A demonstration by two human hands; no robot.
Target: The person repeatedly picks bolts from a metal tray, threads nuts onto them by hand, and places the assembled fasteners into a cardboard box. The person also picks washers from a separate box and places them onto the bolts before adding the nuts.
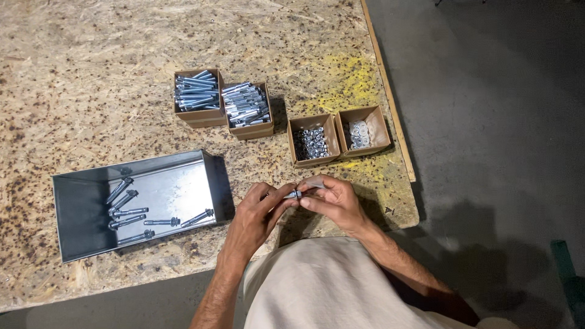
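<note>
A small metal anchor bolt [297, 194] is held between both hands just above the near edge of the surface [91, 73]. The left hand [259, 213] is closed on the bolt's left end with thumb and fingertips, and the right hand [332, 201] is pinched on its right end, so the two hands are brought together over it. The bolt is kept roughly level; its finer details cannot be made out.

The surface is a board of pressed wood chips, mottled tan and brown, with a patch of yellow paint [350, 79] towards its right side and a pale wooden strip [387, 91] along the right edge. A shallow grey metal tray [79, 244] is set to the left of the hands, and several assembled bolts [131, 210] are laid in it. Farther back, two cardboard boxes [222, 100] filled with long silver bolts are placed touching side by side. To their right, a box of nuts [312, 141] and a box of washers [362, 131] are set just beside each other.

Beyond the right edge, a dark grey concrete floor [487, 122] is seen.
</note>
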